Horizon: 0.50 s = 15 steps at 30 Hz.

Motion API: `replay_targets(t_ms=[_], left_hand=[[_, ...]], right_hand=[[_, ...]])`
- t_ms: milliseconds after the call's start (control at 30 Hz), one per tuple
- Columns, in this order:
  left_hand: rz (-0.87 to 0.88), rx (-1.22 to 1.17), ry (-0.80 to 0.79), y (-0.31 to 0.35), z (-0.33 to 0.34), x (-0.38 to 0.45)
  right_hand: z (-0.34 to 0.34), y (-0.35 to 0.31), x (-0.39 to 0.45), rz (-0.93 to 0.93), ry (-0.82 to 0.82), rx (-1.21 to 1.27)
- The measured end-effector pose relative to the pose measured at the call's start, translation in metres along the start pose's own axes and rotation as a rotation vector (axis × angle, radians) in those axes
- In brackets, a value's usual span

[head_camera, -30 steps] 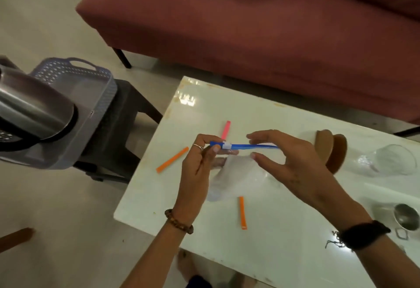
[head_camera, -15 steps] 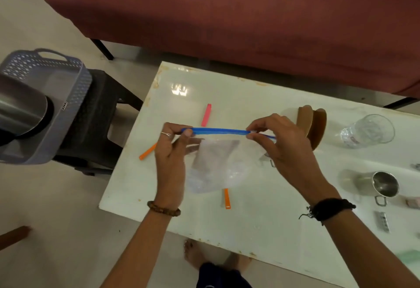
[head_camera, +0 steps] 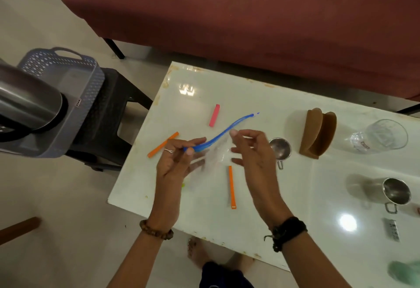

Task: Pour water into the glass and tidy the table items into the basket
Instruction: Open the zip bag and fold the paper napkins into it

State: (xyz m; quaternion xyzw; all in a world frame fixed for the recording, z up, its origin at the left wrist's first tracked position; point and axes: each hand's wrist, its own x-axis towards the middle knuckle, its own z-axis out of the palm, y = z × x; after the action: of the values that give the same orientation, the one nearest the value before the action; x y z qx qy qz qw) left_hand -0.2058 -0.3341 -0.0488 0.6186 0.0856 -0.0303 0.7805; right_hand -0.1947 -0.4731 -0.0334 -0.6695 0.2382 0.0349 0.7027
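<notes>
Clear, blurred zip bag (head_camera: 216, 156), blue strip bent, left hand (head_camera: 176, 162) pinching it, right hand (head_camera: 252, 151) apart.

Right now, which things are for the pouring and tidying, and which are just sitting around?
For the job: glass; basket; zip bag held in left hand; pink clip; orange clips; steel cups.

Just around: sofa; black stool; wooden holder.

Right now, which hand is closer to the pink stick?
Left. The left hand sits just below the pink stick, pinching the blue-topped bag. The right hand is off to the stick's right, a bit farther away.
</notes>
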Motion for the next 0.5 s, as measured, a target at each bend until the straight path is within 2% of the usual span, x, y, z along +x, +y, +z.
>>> replay_targets(t_ms=[67, 133, 267, 367, 500], left_hand=[[-0.042, -0.028, -0.053, -0.004, 0.004, -0.005], [-0.111, -0.069, -0.060, -0.004, 0.008, -0.007], [-0.265, -0.127, 0.023, 0.002, 0.013, 0.001], [-0.308, -0.049, 0.059, 0.002, 0.016, 0.009], [-0.327, -0.065, 0.048, -0.001, 0.014, 0.013]], right_hand=[[0.009, 0.000, 0.000, 0.110, -0.096, 0.061], [0.012, 0.001, 0.000, 0.058, -0.118, -0.023], [0.009, 0.002, -0.006, -0.045, -0.187, -0.105], [0.008, 0.004, -0.009, -0.073, -0.237, -0.094], [0.006, 0.007, -0.007, -0.057, -0.254, -0.054]])
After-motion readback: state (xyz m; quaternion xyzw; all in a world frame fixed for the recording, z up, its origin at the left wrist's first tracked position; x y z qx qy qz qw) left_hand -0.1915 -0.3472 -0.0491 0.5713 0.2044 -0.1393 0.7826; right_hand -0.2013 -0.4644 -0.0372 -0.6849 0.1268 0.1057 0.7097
